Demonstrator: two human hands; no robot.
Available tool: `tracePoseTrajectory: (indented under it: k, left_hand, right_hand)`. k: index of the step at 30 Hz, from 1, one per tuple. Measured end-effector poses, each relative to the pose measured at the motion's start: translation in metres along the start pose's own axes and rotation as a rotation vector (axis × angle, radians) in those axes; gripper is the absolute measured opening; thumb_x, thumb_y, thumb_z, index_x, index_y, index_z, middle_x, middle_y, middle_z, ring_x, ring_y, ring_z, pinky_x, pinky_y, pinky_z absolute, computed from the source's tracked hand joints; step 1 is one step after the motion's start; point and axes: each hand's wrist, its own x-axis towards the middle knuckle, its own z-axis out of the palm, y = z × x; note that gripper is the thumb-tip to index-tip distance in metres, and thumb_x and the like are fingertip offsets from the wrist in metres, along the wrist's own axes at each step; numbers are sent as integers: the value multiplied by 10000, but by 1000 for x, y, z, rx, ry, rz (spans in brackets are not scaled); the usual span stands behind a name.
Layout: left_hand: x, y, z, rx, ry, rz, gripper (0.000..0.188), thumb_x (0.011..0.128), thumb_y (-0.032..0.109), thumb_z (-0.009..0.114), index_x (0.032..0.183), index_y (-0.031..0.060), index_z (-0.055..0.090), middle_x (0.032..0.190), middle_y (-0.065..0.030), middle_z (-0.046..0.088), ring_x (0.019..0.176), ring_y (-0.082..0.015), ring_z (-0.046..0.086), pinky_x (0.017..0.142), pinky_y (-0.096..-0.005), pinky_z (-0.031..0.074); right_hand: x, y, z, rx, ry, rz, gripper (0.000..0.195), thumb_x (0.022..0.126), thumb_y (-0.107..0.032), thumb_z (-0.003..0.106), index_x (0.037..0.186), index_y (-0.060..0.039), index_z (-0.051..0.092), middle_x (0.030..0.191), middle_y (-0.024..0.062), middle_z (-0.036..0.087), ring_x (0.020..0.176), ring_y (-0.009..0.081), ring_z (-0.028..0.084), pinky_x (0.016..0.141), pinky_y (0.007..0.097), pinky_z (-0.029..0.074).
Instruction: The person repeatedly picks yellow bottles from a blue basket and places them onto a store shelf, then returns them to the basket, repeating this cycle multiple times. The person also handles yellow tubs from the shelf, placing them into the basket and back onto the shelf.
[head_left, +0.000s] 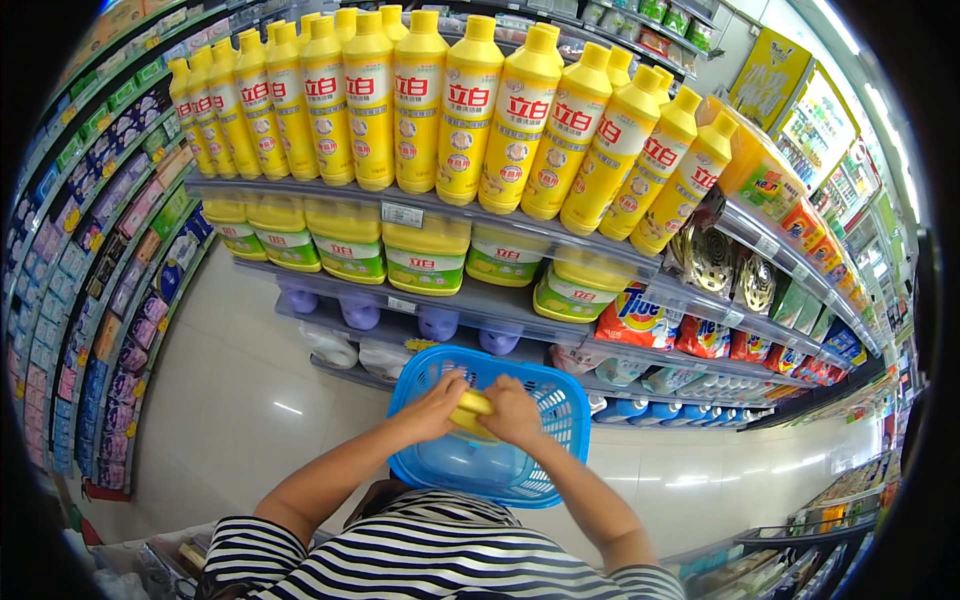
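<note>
A blue plastic shopping basket (576, 420) lies below the shelves, just in front of my body. Over its opening, my left hand (439, 409) and my right hand (514, 411) grip a yellow object (472, 414) from both sides. It looks like a container with a handle, but the hands hide much of it. Beneath it, the basket's blue bottom shows. Yellow bottles of dish soap (469, 112) stand in a row on the upper shelf. One shelf down are large yellow jugs with green labels (425, 259), with a gap between two of them.
Purple bottles (360, 311) and white ones (328, 346) sit on lower shelves behind the basket. Tide detergent bags (637, 319) are at the right. Shelving with tissue packs (150, 322) curves along the left. Another rack (817, 529) stands at the lower right, across the tiled floor (262, 375).
</note>
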Motion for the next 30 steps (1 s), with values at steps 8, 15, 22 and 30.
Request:
tracePoseTrajectory:
  k: [8,15,22,30]
  left_hand:
    - [47,40,-59,384,395,358,427,759,9,723,1096,-17,462,1310,-217,487,1210,-421,540,888,-437,555]
    - [87,14,-67,531,578,453,319,785,-26,650,1047,-15,468,1246,-201,518,1261,-406,524,870,-403,582]
    - [97,-7,-54,509,521,393,449,727,-11,735,1080,4,458,1285,-191,493,1252,-400,529,895,-414,571]
    - [109,-2,-69,300,495,230,565,735,43,788,1187,24,451,1352,-161,455,1148,-412,554,866,-455,531]
  right_hand:
    - [32,-21,-99,-264,402,-385,214,663,-106,713,834,-59,593,931,88,512,897,291,542,757,400,460]
    - [68,-10,-101,-356,537,-438,103,739,-130,625,796,-72,560,892,87,485,860,281,517,749,400,432]
    - [81,7,-87,-378,485,-418,105,743,-129,623,807,-72,562,910,89,500,891,281,526,771,400,438]
    - [104,1,-98,-385,536,-372,69,759,-118,596,768,-74,543,869,91,483,851,280,530,729,393,433]
